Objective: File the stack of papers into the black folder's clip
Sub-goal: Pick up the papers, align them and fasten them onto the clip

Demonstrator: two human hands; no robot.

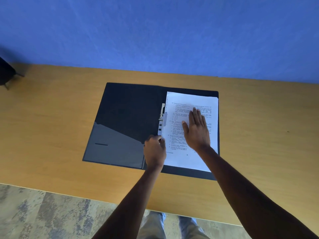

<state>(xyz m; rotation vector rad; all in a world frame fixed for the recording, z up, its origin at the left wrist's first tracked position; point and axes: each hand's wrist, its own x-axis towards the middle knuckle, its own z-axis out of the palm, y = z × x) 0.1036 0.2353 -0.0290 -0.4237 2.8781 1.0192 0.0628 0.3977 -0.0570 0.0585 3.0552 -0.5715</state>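
A black folder (127, 111) lies open on the wooden table. A stack of printed white papers (177, 157) rests on its right half, the left edge next to the spine. A metal clip (161, 120) runs along the spine, its lever raised. My left hand (154, 150) is curled at the clip's near end, fingers pinched on it. My right hand (196, 130) lies flat on the papers with fingers spread, pressing them down.
The wooden table (51, 128) reaches a blue wall at the back. A dark object (6, 73) stands at the far left edge. The table's near edge runs across the bottom, with patterned floor and my legs below it.
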